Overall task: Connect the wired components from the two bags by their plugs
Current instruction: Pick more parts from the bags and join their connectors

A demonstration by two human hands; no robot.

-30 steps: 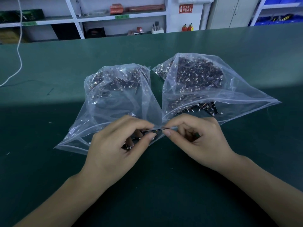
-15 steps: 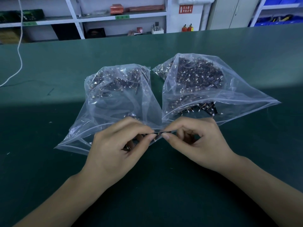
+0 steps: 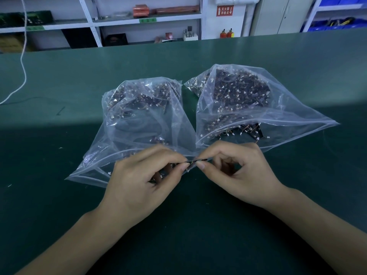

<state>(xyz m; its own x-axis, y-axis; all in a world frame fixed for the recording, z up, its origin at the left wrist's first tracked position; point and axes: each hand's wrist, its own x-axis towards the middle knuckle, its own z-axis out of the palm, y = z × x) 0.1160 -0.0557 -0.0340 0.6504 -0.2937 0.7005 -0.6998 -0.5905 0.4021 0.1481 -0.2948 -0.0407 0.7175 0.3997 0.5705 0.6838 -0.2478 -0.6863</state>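
**Two hands pinching small wired parts between two open bags**

While a white cable (image 3: 23, 62) trails down over the far left edge of the green tabletop (image 3: 59, 215), the left bag (image 3: 139, 120), clear plastic and open toward the near edge, lies left of centre with dark wired components showing through it. Over that bag's mouth, the left hand (image 3: 139, 187) has its fingers curled, thumb and forefinger pinching a small dark component (image 3: 189, 163) with a white plug at its end. Touching tip to tip with it, the right hand (image 3: 240, 175) pinches a thin dark wired piece (image 3: 202, 160) between thumb and forefinger. Whether the plugs are joined cannot be told. Right of centre lies the right bag (image 3: 258, 116), also open, its dark components (image 3: 238, 92) piled toward the far side and spilling near its mouth.
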